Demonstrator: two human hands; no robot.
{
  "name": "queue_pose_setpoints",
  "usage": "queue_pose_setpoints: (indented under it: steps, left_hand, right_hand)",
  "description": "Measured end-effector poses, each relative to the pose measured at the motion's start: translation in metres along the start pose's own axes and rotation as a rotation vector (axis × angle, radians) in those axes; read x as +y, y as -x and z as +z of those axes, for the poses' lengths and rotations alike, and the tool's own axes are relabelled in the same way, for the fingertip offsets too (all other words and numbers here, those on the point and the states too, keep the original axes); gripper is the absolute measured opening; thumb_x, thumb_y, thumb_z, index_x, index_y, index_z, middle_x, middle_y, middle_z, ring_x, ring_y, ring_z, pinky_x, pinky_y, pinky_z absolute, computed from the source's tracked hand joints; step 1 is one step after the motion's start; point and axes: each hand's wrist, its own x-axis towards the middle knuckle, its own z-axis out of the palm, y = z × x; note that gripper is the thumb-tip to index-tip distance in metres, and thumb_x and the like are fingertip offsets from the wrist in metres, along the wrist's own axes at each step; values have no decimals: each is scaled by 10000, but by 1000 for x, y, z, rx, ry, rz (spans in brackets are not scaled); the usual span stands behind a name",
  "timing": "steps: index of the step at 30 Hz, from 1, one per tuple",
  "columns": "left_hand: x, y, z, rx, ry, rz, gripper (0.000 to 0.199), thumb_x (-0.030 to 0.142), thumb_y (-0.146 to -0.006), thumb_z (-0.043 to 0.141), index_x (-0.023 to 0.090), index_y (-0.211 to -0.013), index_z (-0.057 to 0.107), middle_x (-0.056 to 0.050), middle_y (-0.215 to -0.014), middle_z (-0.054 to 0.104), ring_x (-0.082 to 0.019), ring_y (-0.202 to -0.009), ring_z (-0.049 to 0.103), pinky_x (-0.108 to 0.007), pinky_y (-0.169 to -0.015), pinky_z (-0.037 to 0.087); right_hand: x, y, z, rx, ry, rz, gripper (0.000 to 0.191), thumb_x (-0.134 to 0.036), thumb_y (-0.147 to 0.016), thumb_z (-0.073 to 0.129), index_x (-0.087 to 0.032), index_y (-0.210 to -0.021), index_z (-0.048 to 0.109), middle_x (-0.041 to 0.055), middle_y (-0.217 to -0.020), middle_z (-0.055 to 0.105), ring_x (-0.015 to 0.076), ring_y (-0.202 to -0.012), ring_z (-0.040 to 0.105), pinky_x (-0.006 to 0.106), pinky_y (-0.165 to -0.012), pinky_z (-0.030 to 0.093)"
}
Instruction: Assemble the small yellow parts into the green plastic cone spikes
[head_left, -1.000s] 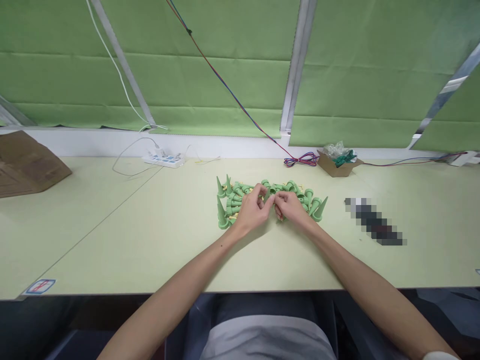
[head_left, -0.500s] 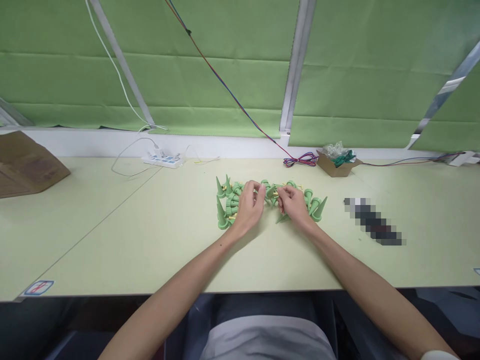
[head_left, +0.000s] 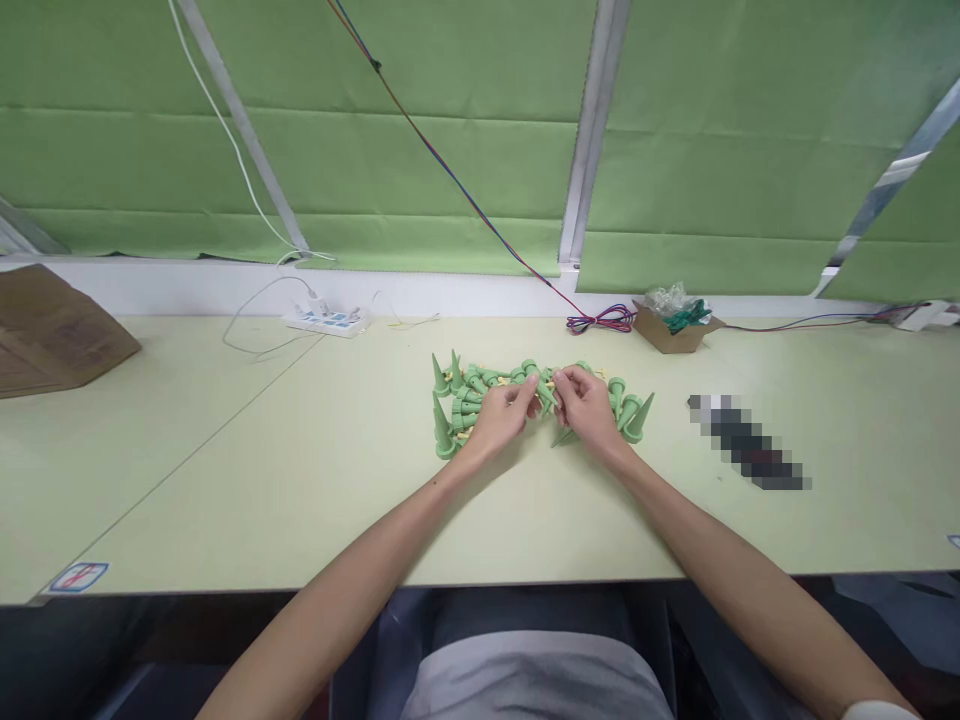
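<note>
So your left hand [head_left: 501,418] has its thumb and finger pinched on a green cone piece [head_left: 546,394], hand only slightly open, the other fingers curled in loosely. Your right hand [head_left: 589,408] comes in from the other side, thumb and index drawn close together just beside that piece; there's a bit of yellow near those tips, but honestly I can't tell if you've really got hold of it. My guess is the left steadies the piece so the right fingertips can get at it, and keeping both hands low in the middle gives you a short reach to everything. Around and beyond your hands is the pile of green cones [head_left: 466,408] with small yellow bits mixed in, most lying on their sides. A few at the left end stand on their wide ends, probably because that's the steady way up, and one at the right end [head_left: 640,420] leans tip-up and outward. Further out on the tabletop [head_left: 300,480] there's a blurred dark thing [head_left: 750,445] to the right, then on the far side a coiled red-and-blue wire [head_left: 604,319] beside a small open box [head_left: 667,334] of clear and green stuff. Far left, you've got a power strip [head_left: 326,321] and a big brown cardboard box [head_left: 60,335], both well apart from your pile.
</note>
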Motion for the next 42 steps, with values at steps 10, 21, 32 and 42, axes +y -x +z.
queue_pose_setpoints:
  steps: [10,21,32,42]
  left_hand:
    - [1,3,0,27,-142,138,487,589,-893,464,169,-655,528,-14,-647,587,-129,-589,497,-255,-583,375]
    - [-6,2,0,40,-223,215,303,429,-849,595,187,-723,462,5,-710,585,-107,-558,448,-254,-579,351]
    - [-5,3,1,58,-252,245,94,266,-844,579,178,-823,553,13,-703,624,-86,-503,439,-248,-586,368]
    - [-6,1,3,72,13,115,198,365,-880,548,203,-989,513,-26,-900,648,-83,-485,555,-227,-458,400]
  right_hand:
    - [0,-2,-1,12,-1,24,380,-552,-848,581,-230,-679,470,-65,-462,433,107,-346,415,264,-351,335]
    - [4,-3,-2,3,59,40,372,-531,-861,566,-224,-678,464,-67,-461,399,98,-374,356,270,-390,273]
    - [4,-3,-2,-15,129,26,388,-529,-871,553,-223,-648,468,-59,-450,378,105,-402,330,277,-416,251]
    - [-1,0,1,50,7,8,383,-556,-877,539,-228,-694,465,-57,-507,442,101,-368,387,272,-372,292]
